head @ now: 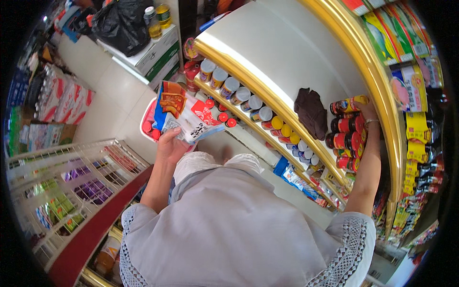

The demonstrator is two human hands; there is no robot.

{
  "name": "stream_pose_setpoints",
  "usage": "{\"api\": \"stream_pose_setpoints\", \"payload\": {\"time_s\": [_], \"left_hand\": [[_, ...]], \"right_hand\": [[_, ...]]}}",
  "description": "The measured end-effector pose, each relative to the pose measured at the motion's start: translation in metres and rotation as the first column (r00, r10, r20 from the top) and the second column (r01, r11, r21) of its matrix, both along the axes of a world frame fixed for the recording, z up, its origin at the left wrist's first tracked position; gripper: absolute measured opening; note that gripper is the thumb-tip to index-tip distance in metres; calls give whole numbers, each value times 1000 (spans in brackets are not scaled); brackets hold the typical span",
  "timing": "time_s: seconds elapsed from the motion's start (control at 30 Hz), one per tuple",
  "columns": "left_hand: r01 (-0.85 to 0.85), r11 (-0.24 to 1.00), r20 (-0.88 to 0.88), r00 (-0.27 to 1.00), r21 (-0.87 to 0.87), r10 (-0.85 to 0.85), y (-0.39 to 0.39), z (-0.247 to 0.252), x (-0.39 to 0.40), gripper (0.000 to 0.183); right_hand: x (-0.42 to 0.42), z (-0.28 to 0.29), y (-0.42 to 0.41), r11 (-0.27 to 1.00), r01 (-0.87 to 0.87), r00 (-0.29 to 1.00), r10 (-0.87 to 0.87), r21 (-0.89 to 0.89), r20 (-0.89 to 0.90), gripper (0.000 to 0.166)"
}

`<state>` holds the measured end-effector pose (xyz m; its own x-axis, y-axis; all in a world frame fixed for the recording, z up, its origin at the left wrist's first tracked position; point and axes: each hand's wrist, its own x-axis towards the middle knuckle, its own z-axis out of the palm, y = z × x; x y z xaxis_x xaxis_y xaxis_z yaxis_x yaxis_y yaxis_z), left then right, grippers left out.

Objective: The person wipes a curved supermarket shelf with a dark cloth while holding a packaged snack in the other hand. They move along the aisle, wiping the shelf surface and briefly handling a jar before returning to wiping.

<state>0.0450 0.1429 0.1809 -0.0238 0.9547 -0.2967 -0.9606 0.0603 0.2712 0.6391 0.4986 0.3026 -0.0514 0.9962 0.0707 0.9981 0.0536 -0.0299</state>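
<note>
My left hand grips the lower edge of a plastic food packet, white and blue with a red patch and a food picture. Under it is a red-and-white basin, partly hidden, with red-capped bottles. My right hand reaches onto a white shelf with gold trim, its fingers around the lid end of a yellow-labelled jar. Several jars with red labels stand grouped beside it. A crumpled dark brown cloth lies on the same shelf.
A lower shelf with gold edging carries rows of tins. Yellow-labelled bottles line the upper shelf. To the left stand a wire rack of packets and wrapped bottle packs. A black plastic bag rests on stacked cartons.
</note>
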Motion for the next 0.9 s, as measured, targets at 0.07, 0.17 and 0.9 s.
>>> {"api": "stream_pose_setpoints", "payload": {"time_s": [0.07, 0.17, 0.9], "left_hand": [[-41, 999, 9, 999, -24, 41, -3, 1, 6, 59], [-107, 993, -12, 994, -57, 106, -6, -6, 13, 59], [-559, 796, -85, 827, -232, 556, -83, -25, 46, 61]], "right_hand": [[-8, 4, 13, 996, -81, 983, 72, -46, -168, 67], [-38, 23, 41, 973, -226, 951, 209, -51, -230, 64], [-388, 30, 199, 937, -288, 957, 291, 197, 13, 59]]}}
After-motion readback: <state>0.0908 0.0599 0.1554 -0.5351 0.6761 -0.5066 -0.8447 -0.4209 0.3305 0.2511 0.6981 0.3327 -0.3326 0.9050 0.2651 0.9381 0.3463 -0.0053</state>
